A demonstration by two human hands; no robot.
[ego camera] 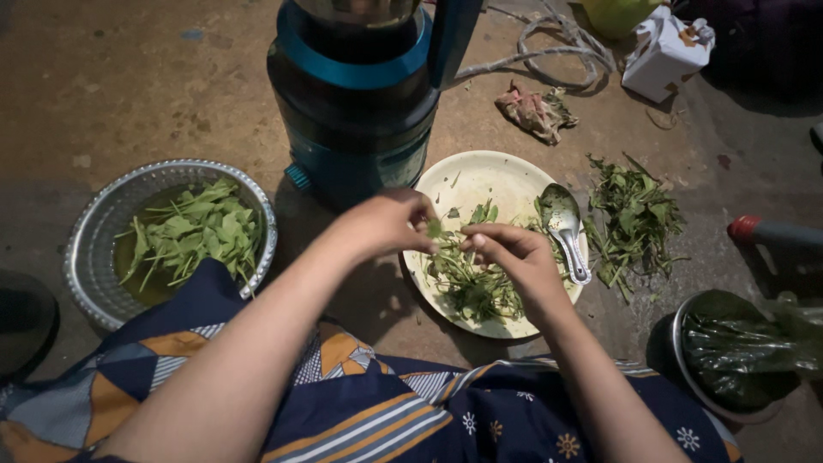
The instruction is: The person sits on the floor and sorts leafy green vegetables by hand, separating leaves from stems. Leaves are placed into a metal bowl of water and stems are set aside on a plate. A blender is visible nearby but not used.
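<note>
Seen from above, a person is sitting on a brown dirt floor (pixel 129 77), lap covered by navy patterned cloth (pixel 369 411). Both hands are meeting over a round cream plate (pixel 480 176) holding a heap of leafy green stems (pixel 476 287). The left hand (pixel 386 223) is pinching its fingers (pixel 424 225) together on a small green leaf (pixel 435 230); the right hand (pixel 514 257) is closing its fingers (pixel 480 244) on the same sprig, just beside the left. A metal spoon (pixel 566 227) is lying on the plate's right rim, its handle reaching the edge. A tall blue and black blender base (pixel 356 103) is standing just behind the plate, nearly touching its far-left edge. To the left, well apart, a round silver bowl (pixel 90 249) is holding leaves in water, its near rim tucked under the cloth. Right of the plate, a loose pile of discarded stems (pixel 634 219) is lying on the floor, and a dark bowl with a plastic bag (pixel 737 356) is sitting at the lower right. Open floor is showing at the upper left.
</note>
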